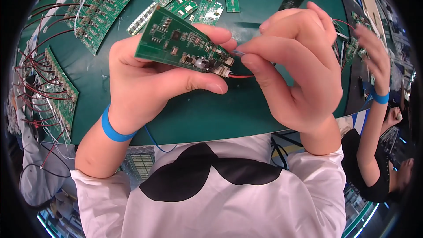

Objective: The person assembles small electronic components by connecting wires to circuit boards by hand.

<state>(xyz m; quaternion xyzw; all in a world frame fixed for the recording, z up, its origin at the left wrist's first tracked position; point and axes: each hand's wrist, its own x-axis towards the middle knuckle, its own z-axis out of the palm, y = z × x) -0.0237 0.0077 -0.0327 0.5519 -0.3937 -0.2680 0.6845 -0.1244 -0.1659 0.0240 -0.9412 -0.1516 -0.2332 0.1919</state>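
My left hand [154, 72] grips a green circuit board [176, 39] by its long edges, tilted, with small chips and a round capacitor facing up. At the board's narrow right end sits a white connector [223, 71], from which a red wire [241, 76] runs toward my right hand [299, 57]. Thumb and forefinger of that hand are pinched on a thin light-blue wire [238, 53] just off the board's end. Where the wires go behind my right fingers is hidden. A blue wrist strap [115, 125] circles my left wrist, its cord hanging below.
Several small green boards [207, 6] lie on the green mat [198, 119] beyond my hands. Large panels of joined boards [105, 6] with dark and white wires stand at the left. At the right, a co-worker's hand [374, 57] wears a blue strap near a black mat [354, 92].
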